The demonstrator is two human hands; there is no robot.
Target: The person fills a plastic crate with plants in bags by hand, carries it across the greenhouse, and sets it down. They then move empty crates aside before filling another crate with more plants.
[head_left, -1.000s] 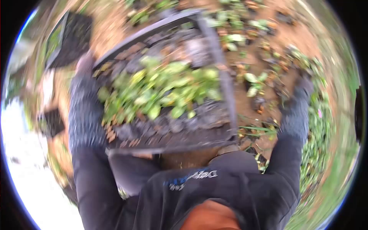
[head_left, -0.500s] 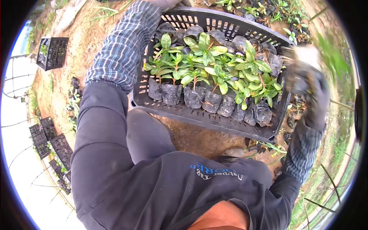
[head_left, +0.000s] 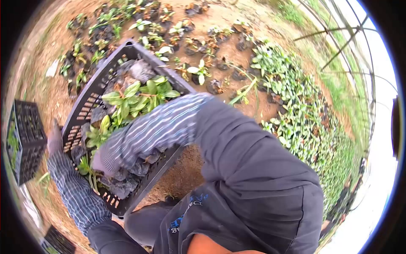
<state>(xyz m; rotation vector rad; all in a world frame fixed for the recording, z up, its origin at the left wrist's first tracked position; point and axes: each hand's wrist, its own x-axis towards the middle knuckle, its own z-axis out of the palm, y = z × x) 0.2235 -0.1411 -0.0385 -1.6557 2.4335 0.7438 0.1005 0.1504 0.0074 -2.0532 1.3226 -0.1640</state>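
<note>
A black slatted plastic crate [head_left: 157, 174] stands tilted across my view, holding leafy green seedlings [head_left: 134, 96] in black bags of soil. At its left end, my gloved left hand [head_left: 55, 139] grips the crate's side, the fingers partly behind it. My right arm reaches across the crate. My gloved right hand [head_left: 105, 160] is down among the seedlings and bags at the near left part; its fingers are hidden by leaves and blur, so what it holds does not show. Dark soil bags [head_left: 119, 188] lie just below that hand.
Another black crate [head_left: 29, 139] stands at the left, and part of one more [head_left: 59, 242] shows at the lower left. Scattered bagged seedlings [head_left: 201, 72] sit on the bare soil ahead. A dense bed of seedlings [head_left: 296, 114] runs along the right, beside a metal frame [head_left: 359, 27].
My view has swung round, so the crate now appears at the left and turned. My right hand has come from outside the crate's right end to among the seedlings. My left hand stays at the crate.
</note>
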